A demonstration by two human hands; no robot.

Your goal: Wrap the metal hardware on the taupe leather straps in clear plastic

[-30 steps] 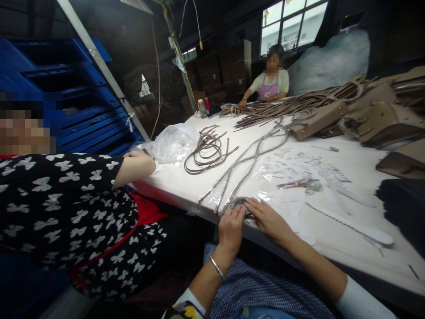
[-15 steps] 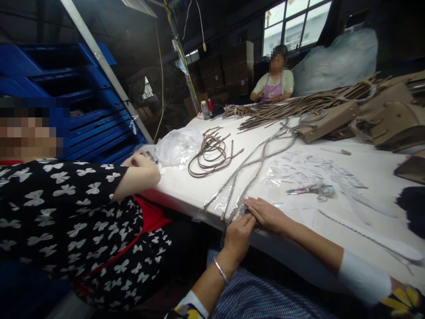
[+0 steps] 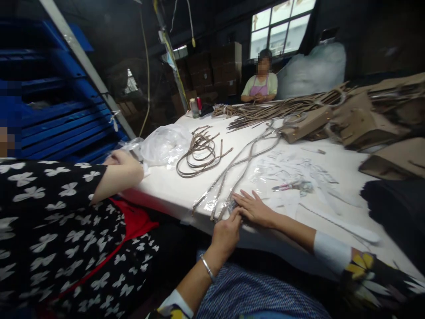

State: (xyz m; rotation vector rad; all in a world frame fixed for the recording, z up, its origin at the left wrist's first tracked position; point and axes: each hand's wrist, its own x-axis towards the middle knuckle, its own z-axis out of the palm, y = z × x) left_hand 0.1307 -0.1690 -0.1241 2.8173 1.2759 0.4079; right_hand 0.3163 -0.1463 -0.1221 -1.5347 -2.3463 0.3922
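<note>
At the table's front edge my left hand (image 3: 226,231) is closed in a pinch, its fingertips against the fingers of my right hand. What it pinches is hidden. My right hand (image 3: 255,209) lies flat with its fingers spread, over a shiny bit of clear plastic (image 3: 232,205) and the near end of a strap. Long, narrow plastic-wrapped straps (image 3: 222,178) run from this edge away across the white table (image 3: 166,188). Right of them lies a pair of scissors or snips (image 3: 288,186) with a pinkish part, among white paper slips (image 3: 285,166).
A coil of brown straps (image 3: 202,155) lies left of centre, beside a clear plastic bag (image 3: 166,144). Brown bag pieces (image 3: 308,124) and bundled straps (image 3: 265,110) fill the back right. A co-worker's arm (image 3: 116,177) rests at the left edge; another person (image 3: 259,84) sits opposite.
The view has shifted to the right. My right hand's fingers have spread from a closed-together pose. My left hand has tightened into a pinch at the same place.
</note>
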